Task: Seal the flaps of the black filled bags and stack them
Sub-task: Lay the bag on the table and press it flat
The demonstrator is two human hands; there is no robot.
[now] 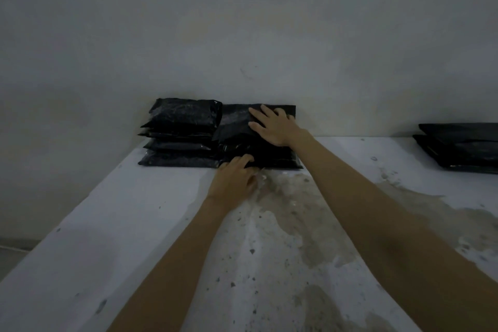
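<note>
So the right hand [272,127] lay flat, fingers spread, on the top bag [237,121] of the right stack [269,153] against the wall. Left hand [233,182] curled its fingers at that stack's front bottom edge, beside the other stack [180,135] on the table [134,237].

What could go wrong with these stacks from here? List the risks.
1. The top bag under the right hand sits tilted on the right stack; it may slide off once released.
2. The left hand touches the stack's lower front edge; tugging there could shift the bags above.
3. The left stack stands taller and uneven, close beside; a bump might topple it.
</note>
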